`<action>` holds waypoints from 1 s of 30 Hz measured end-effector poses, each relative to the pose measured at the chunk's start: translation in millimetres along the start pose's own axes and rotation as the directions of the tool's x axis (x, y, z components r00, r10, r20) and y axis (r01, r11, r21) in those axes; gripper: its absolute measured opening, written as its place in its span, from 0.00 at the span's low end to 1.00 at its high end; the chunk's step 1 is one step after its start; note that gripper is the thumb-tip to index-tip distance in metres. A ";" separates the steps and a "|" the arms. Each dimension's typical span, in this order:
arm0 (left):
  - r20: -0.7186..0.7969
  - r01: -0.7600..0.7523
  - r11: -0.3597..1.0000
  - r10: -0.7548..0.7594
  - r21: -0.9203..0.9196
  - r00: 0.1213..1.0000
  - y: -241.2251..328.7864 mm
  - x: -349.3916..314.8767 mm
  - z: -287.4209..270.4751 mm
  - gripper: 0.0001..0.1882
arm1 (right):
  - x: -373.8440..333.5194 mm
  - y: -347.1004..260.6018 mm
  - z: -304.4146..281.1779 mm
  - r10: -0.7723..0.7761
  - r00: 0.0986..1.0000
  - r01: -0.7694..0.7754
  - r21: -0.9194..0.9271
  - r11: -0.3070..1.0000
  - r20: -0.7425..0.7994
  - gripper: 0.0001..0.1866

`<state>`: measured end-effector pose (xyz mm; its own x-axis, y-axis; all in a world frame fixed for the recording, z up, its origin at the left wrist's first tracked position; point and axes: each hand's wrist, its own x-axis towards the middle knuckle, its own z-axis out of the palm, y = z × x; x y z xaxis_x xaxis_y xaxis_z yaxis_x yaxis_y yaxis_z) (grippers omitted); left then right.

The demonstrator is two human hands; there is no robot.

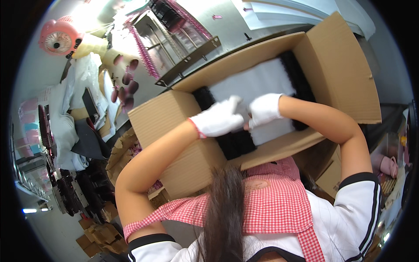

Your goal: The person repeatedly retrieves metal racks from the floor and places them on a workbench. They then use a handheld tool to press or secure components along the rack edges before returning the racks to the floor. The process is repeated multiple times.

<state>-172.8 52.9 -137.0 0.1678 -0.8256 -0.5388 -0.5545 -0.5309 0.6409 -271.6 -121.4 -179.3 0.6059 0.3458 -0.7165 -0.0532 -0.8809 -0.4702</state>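
Observation:
An open cardboard box [255,163] stands in front of me with its flaps folded out. Inside lies a white sheet [244,81], with black bristly items [299,78] showing along both ends. My left hand [218,118], in a white glove, hovers over the left part of the sheet with its fingers apart and nothing visible in them. Close beside it, my gloved right hand [265,111] is closed over the sheet, fingers curled and a bare fingertip showing. Whatever its fingers pinch, if anything, is hidden.
Behind the box a metal rack [174,48] with pink bristly strips stands on the worktop. At the far left are a pink fan [59,37] and several dark oval-headed pieces [128,85]. White sheets [288,15] lie at the back right; cartons [101,238] are at lower left.

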 end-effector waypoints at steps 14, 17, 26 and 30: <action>-0.710 0.253 0.951 -0.056 0.176 0.702 -77.1 81.5 -250.1 0.53 | 99.0 -45.7 -155.7 -0.571 0.407 0.102 -0.585 0.804 -0.713 0.15; -0.664 0.306 0.935 -0.115 0.177 0.738 -60.2 84.2 -246.7 0.51 | 104.2 -40.7 -155.3 -0.571 0.378 0.157 -0.557 0.816 -0.729 0.09; -0.502 0.282 0.930 -0.131 0.237 0.855 -31.5 101.8 -237.6 0.32 | 98.9 -44.7 -153.5 -0.459 0.408 0.222 -0.402 0.888 -0.789 0.10; -0.746 0.501 0.816 -0.136 0.288 0.652 -28.1 113.9 -226.9 0.17 | 97.4 -44.2 -151.1 -0.445 0.395 0.247 -0.373 0.894 -0.804 0.08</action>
<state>46.9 -69.6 -92.3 0.7932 -0.6083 -0.0302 -0.6035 -0.7917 0.0955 -90.3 -97.5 -150.4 0.9011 0.2688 0.3402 0.3985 -0.8227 -0.4054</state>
